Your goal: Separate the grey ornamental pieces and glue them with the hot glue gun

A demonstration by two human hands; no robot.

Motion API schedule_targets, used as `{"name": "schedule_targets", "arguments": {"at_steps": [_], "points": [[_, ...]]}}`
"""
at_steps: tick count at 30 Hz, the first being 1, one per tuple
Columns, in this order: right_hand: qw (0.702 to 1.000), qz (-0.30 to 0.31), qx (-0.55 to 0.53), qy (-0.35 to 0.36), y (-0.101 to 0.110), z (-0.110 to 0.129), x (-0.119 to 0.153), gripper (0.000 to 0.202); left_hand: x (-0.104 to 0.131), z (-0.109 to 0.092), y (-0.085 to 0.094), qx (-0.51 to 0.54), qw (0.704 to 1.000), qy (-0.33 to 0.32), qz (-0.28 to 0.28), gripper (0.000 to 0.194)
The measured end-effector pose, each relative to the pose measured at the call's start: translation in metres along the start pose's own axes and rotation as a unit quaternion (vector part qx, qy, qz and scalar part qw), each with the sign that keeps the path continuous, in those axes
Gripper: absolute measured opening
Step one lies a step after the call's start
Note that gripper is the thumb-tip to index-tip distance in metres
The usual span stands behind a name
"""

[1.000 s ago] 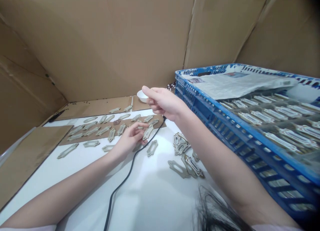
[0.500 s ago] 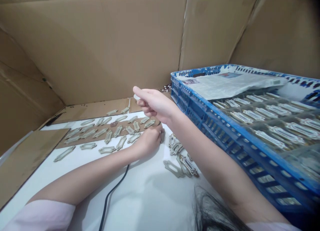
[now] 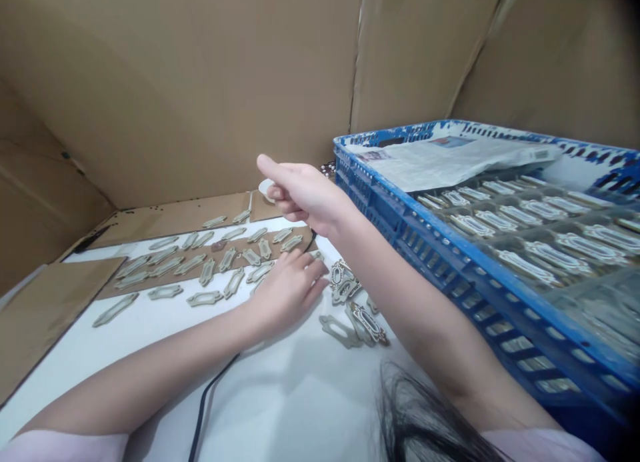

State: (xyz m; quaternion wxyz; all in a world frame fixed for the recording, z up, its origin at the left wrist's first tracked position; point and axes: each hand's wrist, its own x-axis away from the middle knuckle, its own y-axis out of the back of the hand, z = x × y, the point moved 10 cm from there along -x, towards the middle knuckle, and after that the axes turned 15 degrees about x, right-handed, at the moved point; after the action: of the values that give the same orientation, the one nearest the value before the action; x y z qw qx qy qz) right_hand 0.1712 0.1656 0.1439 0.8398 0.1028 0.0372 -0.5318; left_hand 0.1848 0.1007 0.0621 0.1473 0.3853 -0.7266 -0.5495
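My right hand [image 3: 307,194] is raised above the table, its thumb stretched forward and the other fingers curled. A small white round piece [image 3: 266,189] shows under the thumb, between thumb and fingers; most of it is hidden. Lower and to the left, my left hand [image 3: 287,285] hovers or rests palm down with fingers slightly apart, nothing visible in it. Its fingertips are close to a small pile of ornate oval-holed plates [image 3: 345,285]. More pale plates [image 3: 204,299] of that shape lie spread to the left of it.
A blue plastic crate [image 3: 425,249] on the right holds rows of similar white-edged plates [image 3: 527,267], with a printed sheet [image 3: 425,162] over part of them. Cardboard walls [image 3: 200,82] stand around the white table [image 3: 300,395]. A black cable [image 3: 205,402] crosses the tabletop.
My left hand has drawn back slightly and its fingers have loosened from a curled grasp. The right hand stays raised with the white piece. The whole view has shifted a little.
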Motion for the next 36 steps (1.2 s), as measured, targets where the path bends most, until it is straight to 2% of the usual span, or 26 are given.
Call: {"name": "schedule_targets", "arguments": {"at_steps": [3,6,11,16,22,24,27,30,33,36], "points": [[1.000,0.007,0.017,0.011,-0.002,-0.001,-0.001,0.038,0.018,-0.015,-0.013,0.017,0.998,0.006,0.054,0.031],[0.999,0.023,0.020,0.019,-0.007,-0.001,-0.003,0.040,0.032,-0.025,-0.029,0.010,0.996,-0.003,0.084,0.035],[0.998,0.046,0.031,-0.011,-0.014,-0.009,-0.004,0.036,0.041,-0.039,-0.045,-0.049,0.992,-0.083,0.085,0.018],[0.993,0.082,0.085,0.000,-0.024,-0.018,-0.006,0.038,0.054,-0.047,-0.047,-0.059,0.981,-0.166,0.085,0.017],[0.984,0.122,0.130,0.018,-0.037,-0.027,-0.006,0.041,0.070,-0.049,-0.033,-0.012,0.981,-0.187,0.055,0.021],[0.983,0.133,0.124,0.020,-0.041,-0.028,-0.005,0.042,0.070,-0.043,-0.026,0.017,0.986,-0.164,0.036,0.019],[0.985,0.134,0.105,0.006,-0.043,-0.031,-0.005,0.043,0.067,-0.025,-0.009,0.107,0.990,-0.092,-0.024,0.014],[0.990,0.122,0.069,-0.014,-0.043,-0.036,-0.006,0.042,0.065,0.003,0.005,0.232,0.969,0.011,-0.084,0.022],[0.991,0.126,0.033,-0.024,-0.046,-0.039,-0.006,0.039,0.066,0.031,0.011,0.366,0.914,0.110,-0.137,0.025],[0.989,0.138,0.015,-0.051,-0.051,-0.043,-0.005,0.032,0.074,0.053,0.010,0.491,0.834,0.179,-0.175,0.025]]}}
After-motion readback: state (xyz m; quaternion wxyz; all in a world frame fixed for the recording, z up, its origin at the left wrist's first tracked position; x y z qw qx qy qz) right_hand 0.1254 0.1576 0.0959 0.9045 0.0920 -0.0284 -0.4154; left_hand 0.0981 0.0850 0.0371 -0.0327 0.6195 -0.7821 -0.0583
